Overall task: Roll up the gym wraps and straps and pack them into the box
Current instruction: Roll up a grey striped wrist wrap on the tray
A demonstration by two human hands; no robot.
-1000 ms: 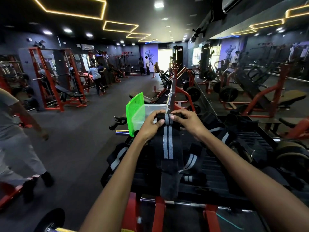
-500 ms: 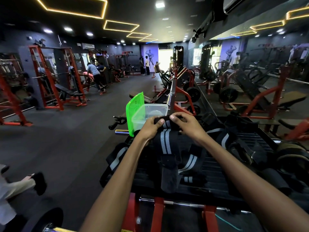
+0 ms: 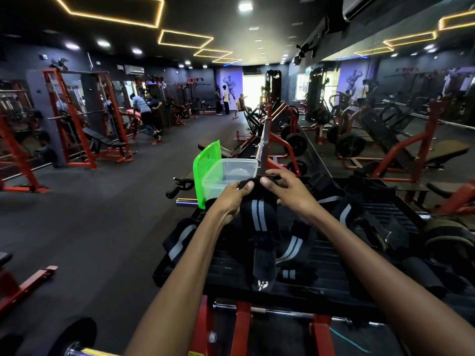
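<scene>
Fingers of my left hand (image 3: 232,196) and right hand (image 3: 288,192) pinch the rolled top of a black wrap with grey stripes (image 3: 259,227), its tail hanging toward me over the ribbed black platform (image 3: 334,255). Just beyond my knuckles stands the clear box (image 3: 231,173), green lid (image 3: 208,170) upright. More wraps (image 3: 293,247) lie right of my hands; open floor spreads left.

Shorter loose wrap (image 3: 259,227), thicker roll
</scene>
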